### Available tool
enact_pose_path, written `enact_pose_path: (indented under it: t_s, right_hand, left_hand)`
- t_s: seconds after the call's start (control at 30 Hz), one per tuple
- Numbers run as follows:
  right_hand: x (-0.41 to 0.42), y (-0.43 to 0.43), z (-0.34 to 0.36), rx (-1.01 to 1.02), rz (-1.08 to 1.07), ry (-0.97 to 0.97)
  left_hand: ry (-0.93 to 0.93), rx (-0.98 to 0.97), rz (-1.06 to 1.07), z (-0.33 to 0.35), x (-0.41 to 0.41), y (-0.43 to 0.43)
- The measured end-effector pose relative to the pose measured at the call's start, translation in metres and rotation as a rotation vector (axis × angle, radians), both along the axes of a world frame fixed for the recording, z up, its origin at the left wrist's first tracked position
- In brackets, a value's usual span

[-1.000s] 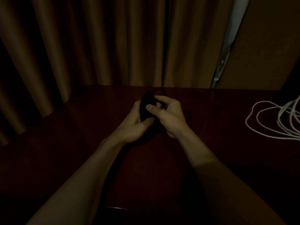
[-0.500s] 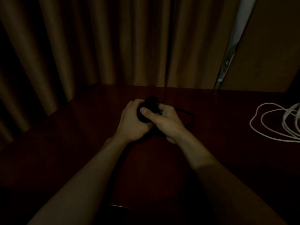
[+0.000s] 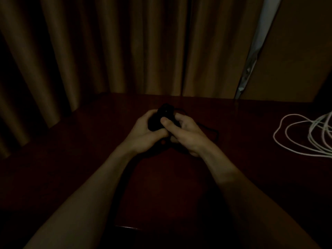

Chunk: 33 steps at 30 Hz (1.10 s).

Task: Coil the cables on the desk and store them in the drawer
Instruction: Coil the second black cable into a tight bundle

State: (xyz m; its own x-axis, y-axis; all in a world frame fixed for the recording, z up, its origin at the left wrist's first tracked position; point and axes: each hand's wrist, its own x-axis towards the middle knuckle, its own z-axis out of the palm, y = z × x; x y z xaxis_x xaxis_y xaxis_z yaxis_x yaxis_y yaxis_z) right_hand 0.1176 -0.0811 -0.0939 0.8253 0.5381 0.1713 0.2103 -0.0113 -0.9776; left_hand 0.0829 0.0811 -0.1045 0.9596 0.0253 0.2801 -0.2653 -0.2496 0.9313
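Two hands (image 3: 167, 133) on dark desk (image 3: 71, 159), curtain (image 3: 107, 51) behind.

Dark reddish wood tabletop (image 3: 242, 177), polished and glossy, with a faint sheen along its near edge. Heavy tan cloth curtain (image 3: 125, 51) behind, matt, hanging in soft deep folds. Black cable bundle (image 3: 162, 116) between the hands, matt, most likely rubbery plastic, detail lost in the dim light. White cable (image 3: 296, 139) at the right, smooth plastic sheath, slightly shiny. Plain matt brown wall panel (image 3: 296, 51) at upper right.
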Motion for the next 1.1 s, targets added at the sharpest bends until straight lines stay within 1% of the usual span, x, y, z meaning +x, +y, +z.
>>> enact_pose_path:
  t_s: [0.07, 0.13, 0.23, 0.37, 0.5, 0.53, 0.6, 0.7, 0.77, 0.8, 0.83, 0.9, 1.0, 1.1]
  right_hand:
    - [0.000, 0.007, -0.002, 0.059, -0.117, 0.004]
    - [0.002, 0.014, -0.002, 0.132, -0.234, 0.051]
    - [0.005, 0.019, -0.006, 0.091, -0.332, 0.019]
    - [0.003, 0.021, -0.009, 0.112, -0.279, -0.022]
    - [0.001, 0.022, -0.006, 0.132, -0.312, -0.013]
    - [0.002, 0.019, -0.005, 0.146, -0.291, -0.005]
    - [0.004, 0.008, -0.002, 0.170, -0.223, 0.010]
    - [0.003, -0.004, 0.002, 0.204, -0.074, 0.058]
    - [0.004, -0.003, 0.000, 0.199, -0.004, 0.070]
    - [0.005, -0.001, -0.002, 0.178, 0.005, 0.053]
    - [0.005, 0.001, -0.004, 0.141, -0.004, 0.028]
    - [0.004, 0.006, -0.005, 0.072, -0.056, 0.001]
    - [0.003, 0.008, -0.001, 0.061, -0.156, 0.021]
    - [0.002, 0.010, 0.002, 0.015, -0.225, -0.010]
  left_hand:
    - [-0.061, 0.031, 0.090, 0.000, 0.003, -0.003]
    - [-0.086, 0.072, 0.167, 0.001, 0.004, -0.005]
    - [-0.057, 0.118, 0.216, 0.000, 0.003, -0.006]
    - [-0.042, 0.165, 0.209, -0.002, 0.001, -0.006]
    - [0.022, 0.172, 0.120, -0.001, 0.000, -0.009]
    - [0.040, 0.138, 0.088, 0.001, -0.001, -0.009]
    - [0.065, 0.001, 0.007, 0.003, 0.000, -0.003]
    - [0.098, -0.176, -0.100, 0.006, 0.000, 0.005]
    - [0.140, -0.190, -0.145, 0.005, -0.001, 0.003]
    - [0.143, -0.162, -0.160, 0.004, -0.002, 0.001]
    - [0.133, -0.140, -0.162, 0.003, -0.002, -0.001]
    - [0.092, -0.103, -0.101, 0.005, -0.003, -0.005]
    - [0.019, -0.039, 0.004, 0.006, -0.002, -0.007]
    - [-0.025, 0.022, 0.114, 0.002, 0.002, -0.006]
